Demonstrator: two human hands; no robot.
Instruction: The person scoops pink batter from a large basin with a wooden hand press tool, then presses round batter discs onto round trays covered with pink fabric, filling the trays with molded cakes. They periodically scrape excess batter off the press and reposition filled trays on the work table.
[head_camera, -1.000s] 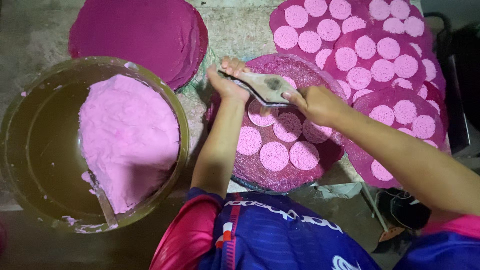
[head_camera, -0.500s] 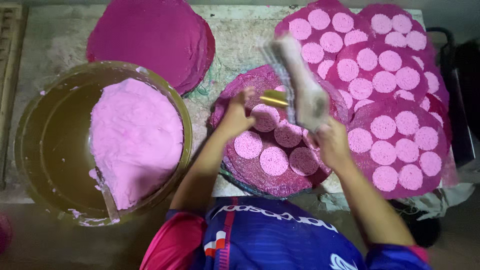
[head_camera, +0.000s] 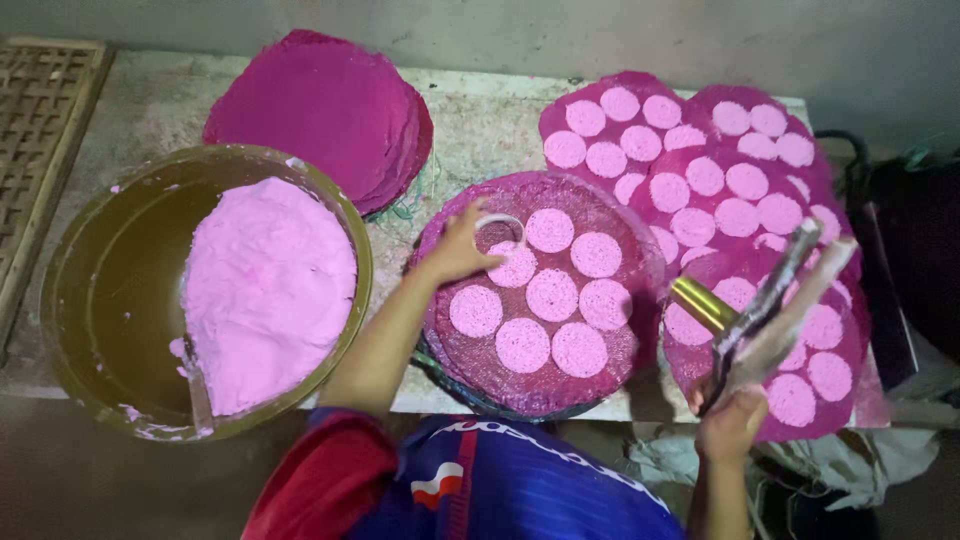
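Left hand (head_camera: 462, 250) fingers pinch white ring mould (head_camera: 499, 229), set on magenta mat (head_camera: 535, 385) just beside pink discs (head_camera: 552, 295). Right hand (head_camera: 732, 425) fingers clamped round flat scraper (head_camera: 770, 305), right of mat. Risk: mould slides, smearing neighbouring disc; scraper drips paste.

one olive bowl (head_camera: 60, 290) of pink paste, one stack of bare magenta mats (head_camera: 320, 110), eight pink discs (head_camera: 552, 295) on the centre mat, one ring mould (head_camera: 497, 224), two hands.
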